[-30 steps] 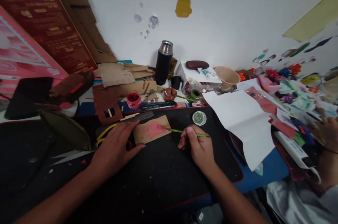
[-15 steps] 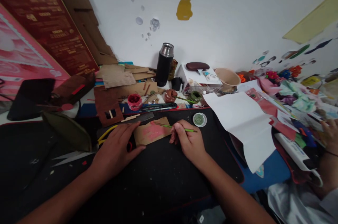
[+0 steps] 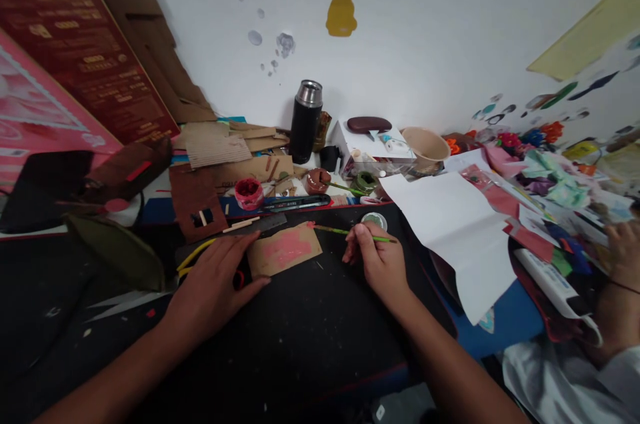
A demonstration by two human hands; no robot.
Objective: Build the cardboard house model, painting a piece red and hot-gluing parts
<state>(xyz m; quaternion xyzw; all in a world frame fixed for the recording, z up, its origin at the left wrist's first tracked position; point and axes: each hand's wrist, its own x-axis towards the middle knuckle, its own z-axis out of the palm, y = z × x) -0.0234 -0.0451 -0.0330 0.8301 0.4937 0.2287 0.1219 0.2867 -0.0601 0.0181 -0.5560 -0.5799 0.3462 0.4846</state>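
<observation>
A piece of cardboard with a patch of pink paint lies on the black mat. At its left edge rests my left hand, open, thumb and fingers apart and touching the board's side. My right hand is closed in a pinch around a thin green paintbrush. The pinkish tip of the brush is at the board's upper right corner. Just behind my right hand sits a small round dish of grey-green paint, partly covered by the fingers. Scissors with yellow handles lie partly under my left hand.
Paint jars, pink, brown and green, stand behind the mat near a utility knife. Farther back is a black flask. White paper covers the right side. A co-worker's hand is at far right.
My right hand has moved right with the paintbrush, taking its tip from the pink patch to the board's upper right corner. My left hand stays at the board's left edge.
</observation>
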